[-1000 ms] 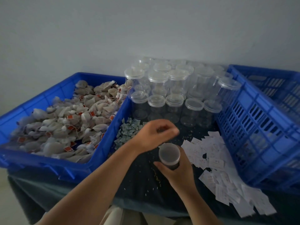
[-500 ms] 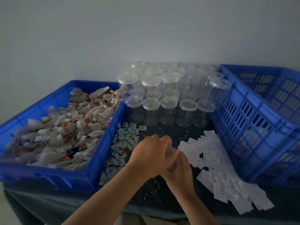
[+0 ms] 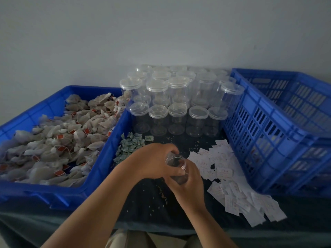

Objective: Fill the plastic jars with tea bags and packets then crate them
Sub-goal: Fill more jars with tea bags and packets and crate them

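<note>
The jar (image 3: 176, 162) is held tilted over the surface (image 3: 143, 203) near its front middle, the right hand (image 3: 189, 179) clasped round its lower body from five o'clock and the left hand (image 3: 154, 161) curled over its mouth end from nine o'clock; whether a lid lies under those fingers I cannot tell. The clear wall looks smooth and the jar leans, so a loose twist could let it slip and spill onto the white packets (image 3: 223, 169) at three o'clock, or knock the stacked jars (image 3: 170, 104) at twelve o'clock

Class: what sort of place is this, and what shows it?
Probably a small hand-packing workstation: a blue bin heaped with tea bags, rows of lidded clear jars, a slatted blue crate.
</note>
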A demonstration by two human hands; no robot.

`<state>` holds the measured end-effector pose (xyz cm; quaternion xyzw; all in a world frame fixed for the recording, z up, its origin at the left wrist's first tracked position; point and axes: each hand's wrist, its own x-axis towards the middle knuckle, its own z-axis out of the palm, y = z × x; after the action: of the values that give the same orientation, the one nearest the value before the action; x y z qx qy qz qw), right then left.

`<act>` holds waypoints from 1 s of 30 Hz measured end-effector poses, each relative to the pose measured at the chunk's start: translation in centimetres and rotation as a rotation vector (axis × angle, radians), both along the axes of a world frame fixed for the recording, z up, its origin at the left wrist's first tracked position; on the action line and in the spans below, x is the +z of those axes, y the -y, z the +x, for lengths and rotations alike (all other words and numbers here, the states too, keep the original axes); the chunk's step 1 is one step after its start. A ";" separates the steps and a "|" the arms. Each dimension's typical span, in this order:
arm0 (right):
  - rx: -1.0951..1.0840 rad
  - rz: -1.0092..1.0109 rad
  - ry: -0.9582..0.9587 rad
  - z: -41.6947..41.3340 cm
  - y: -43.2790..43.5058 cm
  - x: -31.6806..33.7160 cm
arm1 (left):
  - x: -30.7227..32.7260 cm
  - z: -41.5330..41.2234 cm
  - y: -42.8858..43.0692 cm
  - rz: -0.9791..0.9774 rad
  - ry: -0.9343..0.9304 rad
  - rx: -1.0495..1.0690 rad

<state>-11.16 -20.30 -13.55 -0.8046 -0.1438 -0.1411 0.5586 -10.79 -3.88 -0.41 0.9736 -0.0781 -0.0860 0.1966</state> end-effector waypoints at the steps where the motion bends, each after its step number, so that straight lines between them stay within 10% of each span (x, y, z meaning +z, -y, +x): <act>1: -0.008 0.003 -0.017 0.1 0.0 -0.1 | -0.2 -0.1 -0.2 -0.021 0.022 -0.006; 16: 0.065 0.206 -0.094 0.1 0.3 0.3 | -7.2 -1.5 -4.1 -0.903 -0.219 0.321; 22: 0.053 0.220 -0.095 0.1 0.1 0.3 | -9.2 -1.8 -4.1 0.036 0.242 0.380; 30: 0.089 0.198 -0.103 0.2 0.2 -0.1 | 1.0 -0.1 -10.4 -0.097 0.490 0.549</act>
<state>-10.99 -20.49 -13.69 -0.7443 -0.1359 -0.0879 0.6479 -10.86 6.52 0.62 0.9396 0.1371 0.2092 0.2335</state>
